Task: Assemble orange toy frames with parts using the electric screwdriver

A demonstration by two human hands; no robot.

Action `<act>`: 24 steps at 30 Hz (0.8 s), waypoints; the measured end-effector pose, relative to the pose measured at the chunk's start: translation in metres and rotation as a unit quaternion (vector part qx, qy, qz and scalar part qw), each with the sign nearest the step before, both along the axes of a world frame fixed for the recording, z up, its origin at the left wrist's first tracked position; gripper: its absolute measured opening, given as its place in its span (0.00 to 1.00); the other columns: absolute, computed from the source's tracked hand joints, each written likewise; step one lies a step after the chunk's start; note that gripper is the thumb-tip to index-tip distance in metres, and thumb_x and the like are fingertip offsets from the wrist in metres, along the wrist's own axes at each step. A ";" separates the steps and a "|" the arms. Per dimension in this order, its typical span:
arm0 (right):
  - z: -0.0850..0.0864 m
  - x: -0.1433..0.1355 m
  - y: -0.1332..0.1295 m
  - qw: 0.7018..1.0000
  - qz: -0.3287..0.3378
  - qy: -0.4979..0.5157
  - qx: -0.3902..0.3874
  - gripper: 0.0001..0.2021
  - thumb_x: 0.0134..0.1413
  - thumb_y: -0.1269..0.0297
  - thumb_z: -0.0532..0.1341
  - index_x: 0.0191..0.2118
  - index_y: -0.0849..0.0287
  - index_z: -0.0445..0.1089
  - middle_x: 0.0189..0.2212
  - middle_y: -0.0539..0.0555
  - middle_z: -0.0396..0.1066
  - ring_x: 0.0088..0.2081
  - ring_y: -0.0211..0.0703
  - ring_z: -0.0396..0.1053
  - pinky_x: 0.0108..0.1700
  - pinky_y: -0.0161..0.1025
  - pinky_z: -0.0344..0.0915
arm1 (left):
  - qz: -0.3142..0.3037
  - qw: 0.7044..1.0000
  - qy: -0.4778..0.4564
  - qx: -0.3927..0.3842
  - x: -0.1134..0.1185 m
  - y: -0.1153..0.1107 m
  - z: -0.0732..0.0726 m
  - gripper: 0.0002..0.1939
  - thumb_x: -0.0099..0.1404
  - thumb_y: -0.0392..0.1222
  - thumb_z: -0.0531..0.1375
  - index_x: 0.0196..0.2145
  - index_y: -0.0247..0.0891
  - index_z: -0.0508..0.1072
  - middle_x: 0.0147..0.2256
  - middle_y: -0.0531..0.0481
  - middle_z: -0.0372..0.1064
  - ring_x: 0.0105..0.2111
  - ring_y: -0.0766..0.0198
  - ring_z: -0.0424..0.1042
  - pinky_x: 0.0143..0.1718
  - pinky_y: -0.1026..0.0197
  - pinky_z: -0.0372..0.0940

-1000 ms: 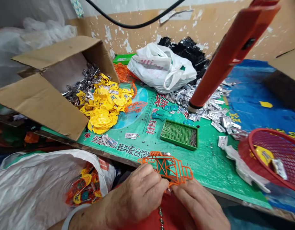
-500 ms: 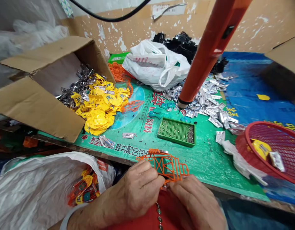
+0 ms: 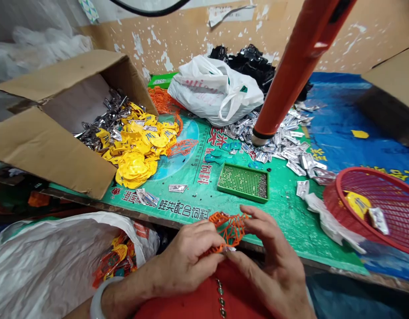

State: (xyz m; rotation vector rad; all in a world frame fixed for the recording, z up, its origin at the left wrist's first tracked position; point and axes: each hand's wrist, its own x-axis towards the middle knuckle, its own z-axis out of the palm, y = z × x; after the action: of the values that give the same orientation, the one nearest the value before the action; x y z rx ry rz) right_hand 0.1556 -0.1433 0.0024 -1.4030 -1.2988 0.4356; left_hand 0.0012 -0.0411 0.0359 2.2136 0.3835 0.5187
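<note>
In front of my red top, close to the table's front edge, I hold an orange plastic lattice frame (image 3: 231, 230). My left hand (image 3: 194, 254) is closed on its left side, the thumb pressed against curled fingers. On the other side, my right hand (image 3: 270, 261) spans the frame, index fingertip at its upper edge and thumb low down. By the right thumb shows a small whitish or silver piece (image 3: 230, 249), partly hidden. Just beyond the hands sits a green perforated tray (image 3: 239, 181) with small metal parts gathered at its right end.
A cardboard box (image 3: 51, 150) on its side spills yellow parts (image 3: 138, 164) and silvery ones. Silver pieces (image 3: 290, 146) lie around an orange-red tool (image 3: 284, 84) hanging overhead. A red basket (image 3: 337, 190) stands right; a white sack (image 3: 58, 252) sits below left.
The lattice frame has turned and now looks narrower. My right hand's fingers have lifted and spread up to its upper edge; my left hand stays on its left side.
</note>
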 end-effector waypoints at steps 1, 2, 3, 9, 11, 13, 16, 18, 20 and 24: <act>-0.001 -0.001 0.003 1.000 -0.007 0.022 -0.015 0.21 0.51 0.68 0.65 0.51 0.55 0.63 0.50 0.59 0.67 0.51 0.46 0.67 0.47 0.43 0.71 | 0.015 0.998 0.006 -0.054 0.001 0.001 0.000 0.07 0.61 0.29 0.53 0.28 0.34 0.68 0.24 0.53 0.62 0.26 0.68 0.61 0.28 0.65 0.58; -0.001 -0.001 0.006 0.998 -0.009 0.052 -0.029 0.20 0.51 0.67 0.65 0.50 0.55 0.63 0.48 0.58 0.69 0.47 0.45 0.71 0.44 0.41 0.72 | 0.032 0.993 0.015 -0.110 0.002 0.001 0.000 0.07 0.60 0.31 0.54 0.25 0.35 0.68 0.23 0.54 0.61 0.25 0.69 0.60 0.26 0.66 0.57; -0.001 -0.002 0.010 0.995 -0.006 0.089 -0.043 0.19 0.51 0.64 0.65 0.50 0.54 0.63 0.45 0.57 0.71 0.42 0.43 0.73 0.40 0.39 0.73 | 0.048 0.984 0.025 -0.171 0.003 0.002 0.000 0.06 0.58 0.32 0.55 0.24 0.35 0.67 0.22 0.55 0.60 0.24 0.70 0.59 0.25 0.66 0.55; 0.012 0.017 0.025 0.969 -0.035 0.182 -0.164 0.21 0.46 0.55 0.67 0.47 0.54 0.65 0.37 0.53 0.72 0.31 0.39 0.71 0.31 0.38 0.70 | 0.111 0.836 0.092 -0.529 0.009 0.006 -0.002 0.07 0.52 0.41 0.60 0.26 0.33 0.70 0.21 0.55 0.65 0.21 0.71 0.61 0.24 0.67 0.55; 0.023 0.041 0.032 0.976 -0.139 0.134 -0.105 0.23 0.46 0.55 0.67 0.49 0.54 0.65 0.33 0.53 0.71 0.32 0.41 0.70 0.32 0.40 0.68 | 0.140 0.807 0.076 -0.569 0.011 0.007 -0.005 0.08 0.49 0.42 0.62 0.24 0.33 0.70 0.20 0.55 0.66 0.19 0.72 0.60 0.23 0.67 0.54; 0.038 0.071 0.043 0.960 -0.270 0.064 0.024 0.25 0.42 0.59 0.69 0.49 0.57 0.66 0.36 0.55 0.71 0.36 0.43 0.70 0.36 0.41 0.67 | 0.160 0.791 0.055 -0.587 0.013 0.007 -0.009 0.09 0.47 0.42 0.64 0.22 0.33 0.69 0.18 0.55 0.65 0.18 0.73 0.59 0.22 0.67 0.52; 0.066 0.119 0.070 0.927 -0.346 -0.012 0.141 0.33 0.34 0.61 0.73 0.51 0.60 0.65 0.48 0.61 0.67 0.40 0.45 0.70 0.36 0.42 0.65 | 0.170 0.773 0.035 -0.610 0.015 0.007 -0.013 0.10 0.45 0.42 0.65 0.20 0.34 0.68 0.17 0.56 0.63 0.16 0.74 0.56 0.20 0.67 0.50; 0.082 0.141 0.094 0.932 -0.334 -0.037 0.139 0.42 0.28 0.63 0.74 0.55 0.62 0.61 0.55 0.64 0.60 0.49 0.50 0.66 0.39 0.43 0.64 | 0.173 0.765 0.028 -0.620 0.014 0.007 -0.016 0.11 0.44 0.42 0.65 0.19 0.34 0.67 0.17 0.56 0.63 0.16 0.74 0.55 0.20 0.67 0.48; 0.093 0.152 0.120 0.961 -0.244 0.003 0.127 0.45 0.29 0.63 0.74 0.58 0.59 0.58 0.55 0.61 0.61 0.52 0.48 0.64 0.45 0.44 0.62 | 0.162 0.763 0.021 -0.626 0.013 0.008 -0.020 0.10 0.45 0.41 0.64 0.19 0.34 0.67 0.17 0.56 0.63 0.16 0.75 0.55 0.20 0.67 0.46; 0.102 0.144 0.168 0.985 -0.034 0.131 0.110 0.29 0.32 0.67 0.72 0.46 0.56 0.67 0.42 0.50 0.71 0.42 0.38 0.69 0.46 0.39 0.61 | 0.140 0.764 0.007 -0.630 0.010 0.013 -0.029 0.08 0.46 0.38 0.62 0.19 0.33 0.67 0.17 0.56 0.61 0.16 0.75 0.53 0.19 0.66 0.44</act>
State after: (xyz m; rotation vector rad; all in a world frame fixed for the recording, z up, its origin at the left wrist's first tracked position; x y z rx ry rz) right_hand 0.2996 0.0247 0.1040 -1.1584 -1.0473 0.4024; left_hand 0.0109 -0.0281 0.0065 0.8375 0.7865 0.2361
